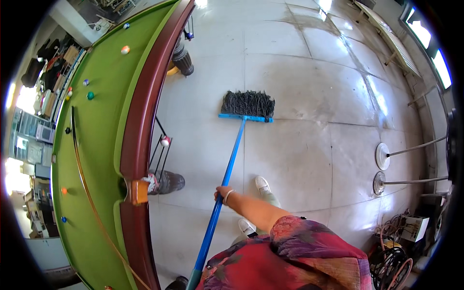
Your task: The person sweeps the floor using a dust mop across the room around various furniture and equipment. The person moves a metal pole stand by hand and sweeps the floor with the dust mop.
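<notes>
My right hand [223, 194] is closed around the blue pole of a mop [232, 162], partway along it. A pale bangle circles that wrist. Ahead of me the mop's dark grey, stringy head [248, 103] lies flat on the pale tiled floor [290, 159], joined to the pole by a blue crossbar. The pole slants down to the lower left, where its darker end [194, 279] leaves the picture beside my red patterned clothing. My left hand does not show.
Along the left stands a pool table [104, 145] with green cloth, several balls and a cue [83, 179]; its legs [171, 182] reach the floor. At right are round stand bases [382, 156], tangled cables [391, 261], a white box [414, 228] and a long bench [389, 38].
</notes>
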